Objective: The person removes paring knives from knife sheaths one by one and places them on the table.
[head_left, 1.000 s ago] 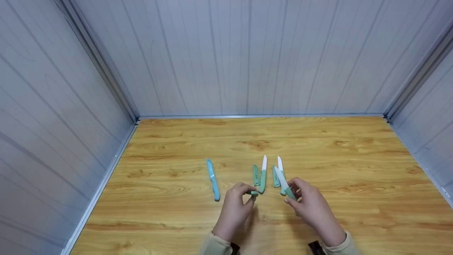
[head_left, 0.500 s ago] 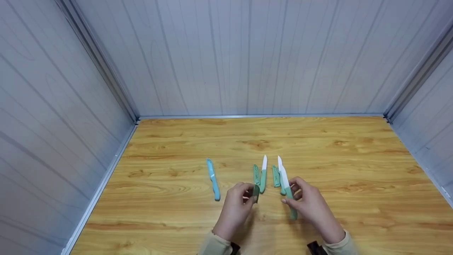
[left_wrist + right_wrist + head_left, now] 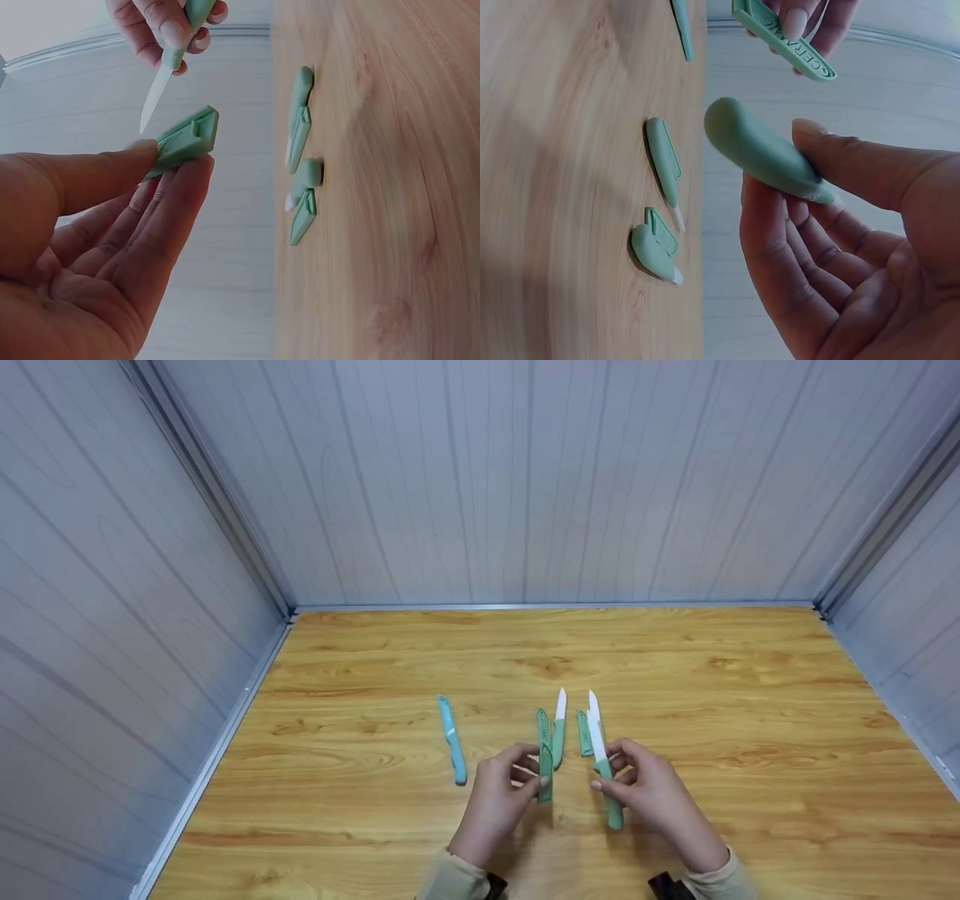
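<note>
Between thumb and fingers, my left hand [image 3: 499, 791] pinches a green blade sheath [image 3: 184, 142], its slotted end toward the camera in the left wrist view. My right hand [image 3: 652, 787] holds a paring knife by its green handle [image 3: 761, 146]; its bare white blade [image 3: 595, 735] points away from me. Sheath and knife are apart, both above the table. Behind them lie two more green-handled knives, one [image 3: 559, 731] in the middle and another [image 3: 593, 701] partly hidden by the held knife. Beside each lies a green sheath, the right one [image 3: 584, 733] in plain sight.
A blue knife [image 3: 452, 742], its blade covered by a blue sheath, lies to the left of my left hand. Everything rests on a wood-grain table [image 3: 337, 810], with pale panel walls [image 3: 480, 487] at the back and both sides.
My left hand has turned the sheath from edge-on to lengthwise, pointing away from me. The right hand's knife has swung more upright and shifted slightly left. The things on the table have not moved.
</note>
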A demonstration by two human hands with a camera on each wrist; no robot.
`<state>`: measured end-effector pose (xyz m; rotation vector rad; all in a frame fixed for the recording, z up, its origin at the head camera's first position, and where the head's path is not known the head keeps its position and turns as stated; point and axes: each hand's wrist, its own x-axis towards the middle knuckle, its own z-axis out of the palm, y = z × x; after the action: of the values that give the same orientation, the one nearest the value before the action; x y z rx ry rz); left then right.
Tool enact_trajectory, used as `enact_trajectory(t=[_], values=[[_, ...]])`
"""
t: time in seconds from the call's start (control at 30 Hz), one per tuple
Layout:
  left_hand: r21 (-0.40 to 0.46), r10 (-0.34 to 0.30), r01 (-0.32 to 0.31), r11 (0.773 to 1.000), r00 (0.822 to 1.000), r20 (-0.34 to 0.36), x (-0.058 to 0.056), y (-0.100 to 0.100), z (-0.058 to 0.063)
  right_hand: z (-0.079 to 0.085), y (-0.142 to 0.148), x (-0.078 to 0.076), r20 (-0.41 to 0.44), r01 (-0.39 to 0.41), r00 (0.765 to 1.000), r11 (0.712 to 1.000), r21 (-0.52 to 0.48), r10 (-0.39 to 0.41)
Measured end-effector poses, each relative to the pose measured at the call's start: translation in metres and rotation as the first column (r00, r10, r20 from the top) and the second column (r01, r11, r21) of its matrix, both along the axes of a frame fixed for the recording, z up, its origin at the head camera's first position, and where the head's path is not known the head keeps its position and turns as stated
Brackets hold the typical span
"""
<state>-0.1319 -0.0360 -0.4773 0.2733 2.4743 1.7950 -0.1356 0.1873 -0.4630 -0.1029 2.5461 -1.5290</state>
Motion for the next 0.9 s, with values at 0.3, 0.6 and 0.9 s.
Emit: enact_trajectory(t=[0.3,0.6,0.9], values=[[0.031,-0.004,0.005,1.000,0.998,-0.063,0.000,0.001,-0.006,-0.002,0.003,0.000,0.044,-0.062,0.997,0.989,-0.135,0.068],[0.018,-0.014,0.014,1.000,1.000,-0.025,-0.002,0.004,-0.005,-0.002,0.005,-0.003,0.091,-0.028,0.995,0.994,-0.110,0.038],[0.039,-0.007,0.006,0.999,1.000,0.011,-0.005,0.011,-0.009,-0.005,0.013,-0.003,0.084,-0.030,0.996,0.994,-0.109,0.039]])
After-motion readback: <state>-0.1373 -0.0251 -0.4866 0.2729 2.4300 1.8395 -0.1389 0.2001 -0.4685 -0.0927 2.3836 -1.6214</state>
